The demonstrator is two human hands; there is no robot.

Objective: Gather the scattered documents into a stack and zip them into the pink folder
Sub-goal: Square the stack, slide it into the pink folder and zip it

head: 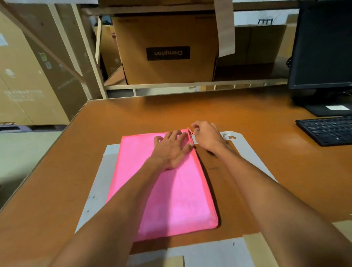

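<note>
The brown bench point(252, 120) lies under the pink folder point(168, 193), a big cardboard box point(166, 52) sits on a shelf point(193, 84) behind the folder, and a black screen point(332, 43) stands off to the folder's right. The folder lies flat on grey card sheets point(100, 182). The left grip point(170, 151) presses flat on the folder's far end, fingers straight and spread, and the right grip point(206, 137) pinches the little zip point(191, 133) at the folder's far right corner.
</note>
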